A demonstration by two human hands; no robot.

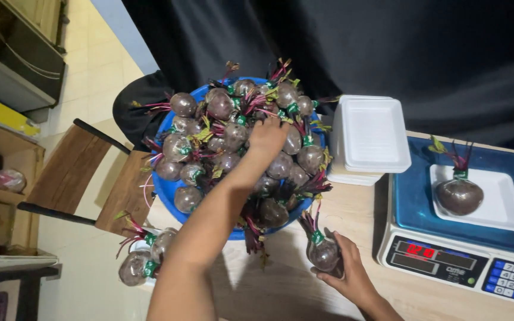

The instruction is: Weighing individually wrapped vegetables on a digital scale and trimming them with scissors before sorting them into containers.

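Far left: wooden chair (pixel 72 172) beside the table, shelving behind it. At the table's left edge, two wrapped beetroots (pixel 147 255) lie apart from the main pile — film-wrapped, green tape at the stalks. Next, the blue basin (pixel 162 193), heaped with wrapped beetroots (pixel 227 137), far more than anywhere else in view. Left hand (pixel 267 137) reaches over the heap, palm down, fingers curled onto a beet near the top; can't tell if it has actually closed on one, the fingertips are hidden. Right hand (pixel 347 270) sits lower on the wooden table (pixel 352 208), wrapped around a single beetroot (pixel 322 252) held just clear of the basin's near rim, stalk pointing up. Right of the basin: a stack of white foam trays (pixel 369 135), several deep. Far right: a digital scale (pixel 465 238) with a blue platform, display lit, one foam tray (pixel 495 202) on it carrying one beetroot (pixel 459 195). Progress, as a judgement: early — one beet trayed on the scale, one in hand, two set aside, and the basin basically full. Tray stack looks barely touched, so most of the weighing looks to be ahead.
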